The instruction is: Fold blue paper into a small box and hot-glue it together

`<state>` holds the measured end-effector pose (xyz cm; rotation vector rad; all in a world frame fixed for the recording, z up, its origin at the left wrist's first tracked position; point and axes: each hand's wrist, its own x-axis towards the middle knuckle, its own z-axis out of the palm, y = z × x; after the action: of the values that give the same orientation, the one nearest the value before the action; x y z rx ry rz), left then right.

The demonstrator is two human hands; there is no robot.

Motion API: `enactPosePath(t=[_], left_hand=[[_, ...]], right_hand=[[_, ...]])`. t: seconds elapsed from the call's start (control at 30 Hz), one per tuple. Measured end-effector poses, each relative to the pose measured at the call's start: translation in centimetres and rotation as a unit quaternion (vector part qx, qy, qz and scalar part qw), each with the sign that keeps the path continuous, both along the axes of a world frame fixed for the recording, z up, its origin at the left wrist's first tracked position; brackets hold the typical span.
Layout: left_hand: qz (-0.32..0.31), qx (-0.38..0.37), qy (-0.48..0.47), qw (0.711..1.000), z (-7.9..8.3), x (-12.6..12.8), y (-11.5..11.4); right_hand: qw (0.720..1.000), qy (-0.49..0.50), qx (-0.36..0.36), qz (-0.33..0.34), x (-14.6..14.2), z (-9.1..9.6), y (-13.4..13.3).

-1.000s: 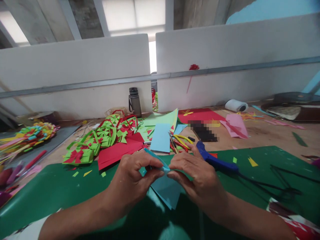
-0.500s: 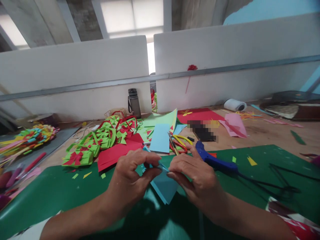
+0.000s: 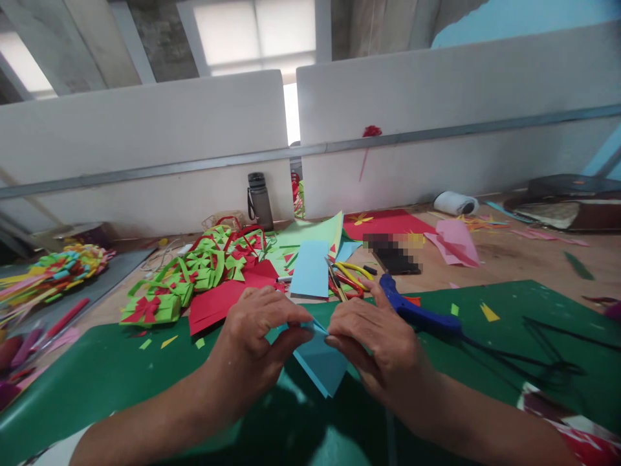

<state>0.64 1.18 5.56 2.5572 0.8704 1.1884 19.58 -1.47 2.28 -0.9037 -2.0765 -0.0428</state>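
Between my two hands is a folded piece of blue paper (image 3: pixel 321 364), its pointed lower corner hanging toward me above the green mat (image 3: pixel 194 388). My left hand (image 3: pixel 262 336) pinches its upper left edge between thumb and fingers. On the upper right edge, my right hand (image 3: pixel 376 340) is closed in a pinch too. The fingertips hide part of the top fold. Just beyond my hands lie a flat light-blue sheet (image 3: pixel 310 268), scissors with red handles (image 3: pixel 350 288) and a yellow-handled tool (image 3: pixel 353 270).
A blue glue gun (image 3: pixel 422 314) with a cord lies right of my hands. Green paper gift boxes (image 3: pixel 158 309) with red bows and red sheets (image 3: pixel 218 298) are left. Behind stand a grey bottle (image 3: pixel 261 204), a dark phone (image 3: pixel 395 255) and pink paper (image 3: pixel 455 243).
My left fingers have closed down over the upper left part of the blue paper, and a blue corner that stuck up behind them no longer shows. The right hand is nearly still.
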Motion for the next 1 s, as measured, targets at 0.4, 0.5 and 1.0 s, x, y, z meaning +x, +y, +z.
enactPosePath(t=[0.4, 0.5, 1.0], left_hand=[[0.01, -0.133, 0.028, 0.991, 0.65, -0.48, 0.12], [0.005, -0.215, 0.027, 0.976, 0.51, -0.33, 0.35], [-0.065, -0.241, -0.084, 0.965, 0.13, 0.37, 0.46]], right_hand=[[1.0, -0.003, -0.001, 0.003, -0.08, 0.21, -0.1], [1.0, 0.002, 0.003, 0.009, -0.16, 0.29, -0.05], [0.994, 0.066, -0.083, 0.011, -0.64, 0.89, -0.13]])
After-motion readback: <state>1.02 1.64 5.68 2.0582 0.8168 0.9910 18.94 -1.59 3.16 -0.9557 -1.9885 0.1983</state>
